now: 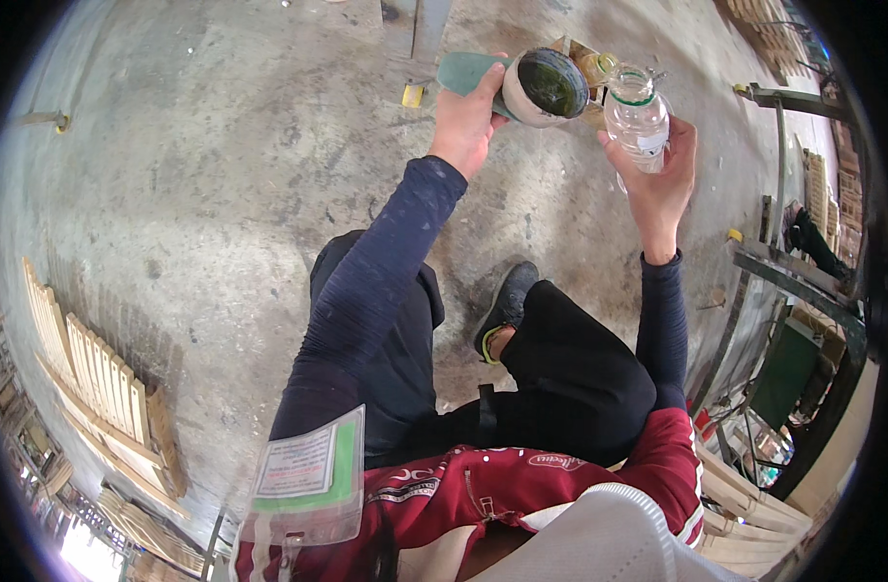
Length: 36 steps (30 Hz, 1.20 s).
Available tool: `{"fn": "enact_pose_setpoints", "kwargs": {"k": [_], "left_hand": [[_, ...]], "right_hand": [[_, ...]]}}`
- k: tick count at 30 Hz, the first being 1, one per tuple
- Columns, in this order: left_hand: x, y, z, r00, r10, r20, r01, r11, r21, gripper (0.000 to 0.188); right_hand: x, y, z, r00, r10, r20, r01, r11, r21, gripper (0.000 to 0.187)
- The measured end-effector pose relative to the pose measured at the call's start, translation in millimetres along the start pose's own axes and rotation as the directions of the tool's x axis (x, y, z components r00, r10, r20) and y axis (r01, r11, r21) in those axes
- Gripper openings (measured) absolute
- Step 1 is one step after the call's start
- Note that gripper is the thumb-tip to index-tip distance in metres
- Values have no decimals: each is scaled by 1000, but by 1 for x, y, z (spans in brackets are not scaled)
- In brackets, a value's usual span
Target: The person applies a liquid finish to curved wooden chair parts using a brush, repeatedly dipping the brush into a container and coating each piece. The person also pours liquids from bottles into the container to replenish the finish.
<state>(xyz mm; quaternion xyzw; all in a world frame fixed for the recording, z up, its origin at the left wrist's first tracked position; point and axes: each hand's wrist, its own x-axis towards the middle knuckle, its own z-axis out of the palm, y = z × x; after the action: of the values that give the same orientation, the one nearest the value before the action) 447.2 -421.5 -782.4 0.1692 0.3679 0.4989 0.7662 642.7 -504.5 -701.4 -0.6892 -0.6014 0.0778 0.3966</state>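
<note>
My left hand (465, 128) is closed round the side of a round off-white cup (517, 105), which tilts so its dark, green-stained inside shows. A pale green rounded piece (463, 72) sticks out to the left past my fingers; whether it is joined to the cup I cannot tell. In my right hand (657, 175) is a clear plastic bottle (640, 121), uncapped, with a green ring at its neck. Its mouth leans away from me. Between cup and bottle, slightly farther off, a small yellowish container (595, 66) shows, partly hidden.
Stained concrete floor (221, 145) spreads around me. Light wooden slats (104, 373) are stacked at the left. Dark metal framing (798, 281) runs along the right, where another person's leg (814, 242) shows. A metal post (429, 29) stands ahead, a yellow block (412, 95) near its foot.
</note>
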Motion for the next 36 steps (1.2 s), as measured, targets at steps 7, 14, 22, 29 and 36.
{"fn": "enact_pose_setpoints", "kwargs": {"k": [7, 14, 22, 29, 36], "left_hand": [[-4, 2, 0, 993, 119, 0, -119, 993, 2, 29], [-8, 2, 2, 941, 333, 61, -338, 925, 173, 28], [-5, -3, 3, 873, 475, 112, -488, 844, 223, 25], [-8, -2, 6, 907, 404, 116, -421, 878, 229, 26], [-4, -5, 3, 935, 353, 40, -354, 914, 197, 28]], "right_hand": [[-6, 11, 9, 992, -121, -26, 113, 970, -217, 55], [-6, 18, 14, 991, -134, -5, 124, 933, -338, 56], [-2, 28, 18, 991, -128, -40, 111, 948, -300, 53], [4, 33, 18, 986, -141, -91, 107, 944, -313, 53], [-2, 26, 13, 984, -163, -67, 137, 947, -290, 56]]}}
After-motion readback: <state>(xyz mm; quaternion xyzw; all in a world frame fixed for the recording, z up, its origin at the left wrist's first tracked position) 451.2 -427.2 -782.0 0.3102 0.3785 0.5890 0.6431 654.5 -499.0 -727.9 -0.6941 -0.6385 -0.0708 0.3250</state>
